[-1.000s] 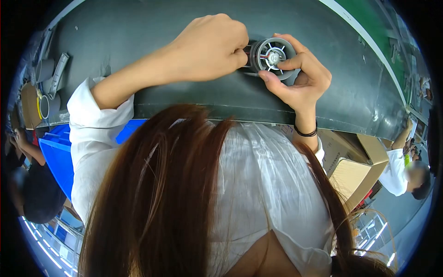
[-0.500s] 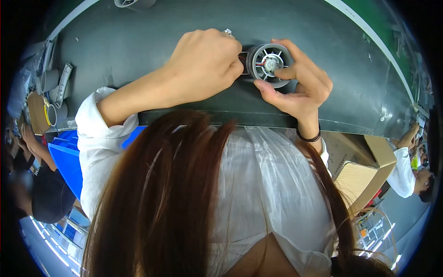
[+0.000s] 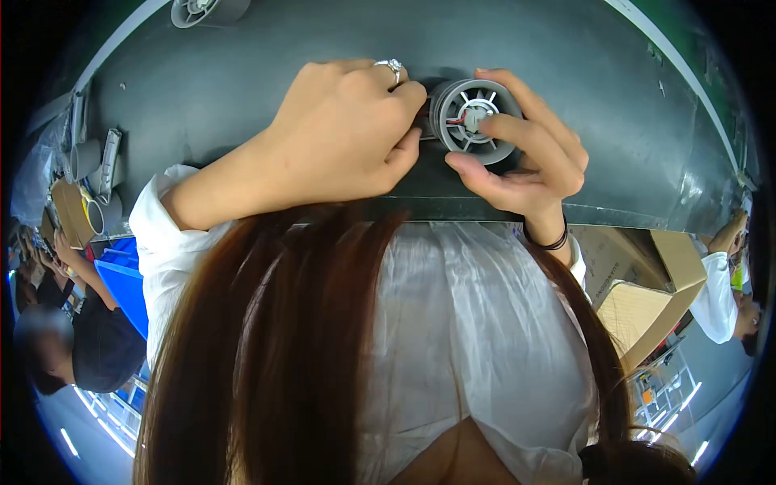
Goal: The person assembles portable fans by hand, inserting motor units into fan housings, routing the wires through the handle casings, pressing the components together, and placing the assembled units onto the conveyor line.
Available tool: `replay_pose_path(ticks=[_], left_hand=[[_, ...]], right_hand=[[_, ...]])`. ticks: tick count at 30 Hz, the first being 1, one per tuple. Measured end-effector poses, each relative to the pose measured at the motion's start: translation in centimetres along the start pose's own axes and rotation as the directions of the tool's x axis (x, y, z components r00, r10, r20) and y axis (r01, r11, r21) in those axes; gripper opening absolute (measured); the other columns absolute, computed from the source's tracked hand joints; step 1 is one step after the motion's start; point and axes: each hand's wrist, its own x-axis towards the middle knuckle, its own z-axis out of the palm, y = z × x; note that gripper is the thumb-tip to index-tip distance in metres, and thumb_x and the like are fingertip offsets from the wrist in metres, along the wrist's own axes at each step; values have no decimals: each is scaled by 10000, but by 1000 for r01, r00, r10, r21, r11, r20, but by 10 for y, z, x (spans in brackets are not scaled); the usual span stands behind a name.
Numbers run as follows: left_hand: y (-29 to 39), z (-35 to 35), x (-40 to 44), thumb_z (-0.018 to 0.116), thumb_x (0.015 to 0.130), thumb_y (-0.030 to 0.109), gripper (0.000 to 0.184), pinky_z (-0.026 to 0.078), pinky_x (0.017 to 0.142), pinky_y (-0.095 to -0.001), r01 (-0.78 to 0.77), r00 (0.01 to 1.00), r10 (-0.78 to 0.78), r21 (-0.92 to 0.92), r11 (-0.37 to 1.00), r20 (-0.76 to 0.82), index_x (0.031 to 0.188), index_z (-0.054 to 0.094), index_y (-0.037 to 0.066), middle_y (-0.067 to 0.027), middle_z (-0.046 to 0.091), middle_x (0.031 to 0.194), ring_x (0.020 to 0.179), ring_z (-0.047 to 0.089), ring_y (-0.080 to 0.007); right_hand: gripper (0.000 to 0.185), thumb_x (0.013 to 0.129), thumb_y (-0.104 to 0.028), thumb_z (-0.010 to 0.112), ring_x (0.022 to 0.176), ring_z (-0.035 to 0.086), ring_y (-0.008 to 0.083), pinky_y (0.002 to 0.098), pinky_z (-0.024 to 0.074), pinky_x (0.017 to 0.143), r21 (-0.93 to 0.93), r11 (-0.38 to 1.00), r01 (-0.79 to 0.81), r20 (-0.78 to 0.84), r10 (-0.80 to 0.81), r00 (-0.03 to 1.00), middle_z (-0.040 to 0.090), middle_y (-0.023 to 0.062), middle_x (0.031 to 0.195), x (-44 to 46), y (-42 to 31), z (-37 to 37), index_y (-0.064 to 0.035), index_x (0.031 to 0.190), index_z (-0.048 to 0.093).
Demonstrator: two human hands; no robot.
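Note:
A grey round fan housing (image 3: pixel 437 113) with white spokes and a small hub with a red wire lies on its side on the dark table, its open end turned to the right. My right hand (image 3: pixel 543 162) is closed around that end: the thumb is at the lower rim, one fingertip reaches the hub, and other fingers are at the upper rim. My left hand (image 3: pixel 347 133), with a ring on it, is closed just left of the housing. Its fingertips are bent out of sight, so what they pinch is hidden.
Another grey fan housing (image 3: pixel 212 10) stands at the table's far left. Grey cylinder parts (image 3: pixel 103 217) are near the left edge. Below the table are a blue bin (image 3: pixel 121 279) and an open cardboard box (image 3: pixel 647 303). Co-workers are on the left (image 3: pixel 101 339) and right (image 3: pixel 715 299).
My left hand has rolled a little, so its ring and thumb show more. My right index finger has shifted over the hub. The whole view has moved slightly.

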Motion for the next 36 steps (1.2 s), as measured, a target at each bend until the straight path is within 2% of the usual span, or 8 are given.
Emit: replay_pose_path(ticks=[4, 10, 16, 23, 26, 29, 36], left_hand=[[1, 4, 0, 662, 712, 73, 107, 472, 561, -378, 12, 1000, -12, -73, 997, -3, 772, 586, 28, -74, 624, 821, 666, 593, -289], [-2, 10, 1, 637, 735, 5, 82, 487, 588, -369, -8, 999, 0, -160, 987, -49, 810, 603, 7, -89, 644, 882, 703, 608, -292], [-2, 13, 2, 621, 718, -17, 96, 469, 562, -361, -28, 997, 11, -228, 973, -76, 811, 598, -2, -97, 635, 886, 670, 586, -280], [-2, 14, 3, 606, 718, -15, 62, 447, 540, -371, -45, 997, 29, -228, 973, -74, 776, 587, -9, -102, 621, 872, 638, 562, -276], [-3, 13, 3, 590, 732, -13, 42, 444, 543, -377, -53, 998, 41, -224, 973, -57, 774, 584, -15, -106, 620, 890, 644, 563, -288], [-5, 9, 2, 573, 742, -18, 39, 443, 558, -387, -12, 999, 19, -234, 972, 27, 780, 583, -21, -112, 615, 903, 661, 563, -304], [-18, 0, 8, 576, 731, -14, 37, 446, 628, -428, -117, 982, 154, -285, 951, 112, 767, 569, -20, -132, 608, 891, 736, 566, -345]], right_hand=[[294, 515, -185, 848, 683, 677, 240, 257, 550, 548, 1, 1000, 29, -8, -29, 1000, 667, 211, 997, -3, 3, 1, -60, 727, 687], [288, 533, -196, 841, 711, 679, 265, 267, 559, 557, -12, 997, 81, 12, -81, 997, 644, 246, 1042, -4, 7, 1, -58, 737, 693], [309, 580, -179, 811, 711, 677, 276, 280, 559, 545, -187, 973, 133, 65, -123, 990, 641, 258, 1035, -6, -2, -2, -48, 830, 685], [304, 600, -205, 798, 702, 675, 270, 279, 556, 533, -236, 963, 128, 35, -123, 992, 640, 251, 1038, -10, -3, 2, -55, 837, 682], [294, 616, -217, 796, 698, 674, 265, 275, 553, 531, -243, 963, 121, 36, -116, 993, 643, 243, 1025, -9, -4, 1, -63, 838, 682], [285, 632, -231, 795, 692, 671, 263, 273, 549, 527, -244, 961, 128, 23, -126, 992, 647, 233, 1003, -10, -4, 3, -68, 836, 680], [283, 649, -256, 793, 682, 666, 262, 271, 541, 516, -238, 965, 112, 1, -115, 993, 648, 225, 978, -12, -5, 5, -71, 827, 674]])
